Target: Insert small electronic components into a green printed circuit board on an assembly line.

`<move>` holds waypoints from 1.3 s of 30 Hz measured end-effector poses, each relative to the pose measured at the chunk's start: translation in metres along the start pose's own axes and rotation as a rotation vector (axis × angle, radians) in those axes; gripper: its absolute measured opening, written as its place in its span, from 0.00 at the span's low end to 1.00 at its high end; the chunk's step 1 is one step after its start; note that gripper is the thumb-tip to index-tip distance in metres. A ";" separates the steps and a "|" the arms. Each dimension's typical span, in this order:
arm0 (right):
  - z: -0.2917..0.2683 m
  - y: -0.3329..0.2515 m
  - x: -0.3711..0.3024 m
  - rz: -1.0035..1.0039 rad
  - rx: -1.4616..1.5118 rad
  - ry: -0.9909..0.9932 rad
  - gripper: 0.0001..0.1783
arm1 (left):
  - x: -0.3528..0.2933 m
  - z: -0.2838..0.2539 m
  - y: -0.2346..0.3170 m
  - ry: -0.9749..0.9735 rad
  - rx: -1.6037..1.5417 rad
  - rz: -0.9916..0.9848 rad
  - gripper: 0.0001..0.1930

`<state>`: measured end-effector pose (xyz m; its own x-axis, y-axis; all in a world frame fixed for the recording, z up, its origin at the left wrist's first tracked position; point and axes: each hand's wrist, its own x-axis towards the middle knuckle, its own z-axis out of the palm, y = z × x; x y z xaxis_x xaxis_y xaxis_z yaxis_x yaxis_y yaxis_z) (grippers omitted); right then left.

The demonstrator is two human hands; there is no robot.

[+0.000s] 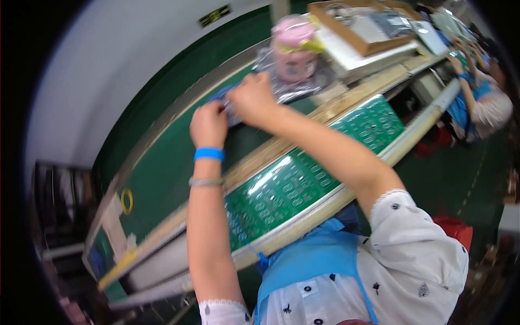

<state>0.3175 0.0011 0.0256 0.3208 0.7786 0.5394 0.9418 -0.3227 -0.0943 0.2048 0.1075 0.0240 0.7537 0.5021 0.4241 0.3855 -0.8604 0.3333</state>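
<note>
My left hand (208, 124) and my right hand (251, 99) are close together over the far side of the bench. Both have closed fingers, pinching a crumpled bluish plastic bag (233, 115) between them. Its contents, if any, are hidden by the fingers. Just right of my right hand, a pink lidded jar (295, 57) with a yellow part stands on a clear plastic sheet (319, 78). Below my forearms, green printed circuit boards (281, 187) lie in a row along the rail nearest me; my right forearm passes over them.
At the far right, a cardboard tray (374, 46) with cables and bags rests on white foam (352, 62). A yellow ring (126, 201) lies on the left of the green bench top (162, 184). A co-worker (482, 103) in a blue apron works farther along the line.
</note>
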 end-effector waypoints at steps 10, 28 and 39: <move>-0.046 -0.015 -0.038 0.239 0.901 -0.121 0.11 | -0.029 -0.035 0.006 0.011 -0.497 -0.275 0.09; -0.062 -0.092 -0.100 0.428 1.472 -0.523 0.12 | -0.186 -0.112 -0.024 -0.083 -1.253 -0.614 0.10; -0.053 -0.097 -0.108 0.312 1.302 -0.549 0.10 | -0.199 -0.100 -0.029 -0.076 -1.318 -0.609 0.09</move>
<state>0.1862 -0.0805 0.0206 0.2415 0.9704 0.0000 0.1535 -0.0382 -0.9874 -0.0101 0.0415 0.0141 0.6967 0.7112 -0.0937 -0.0780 0.2050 0.9757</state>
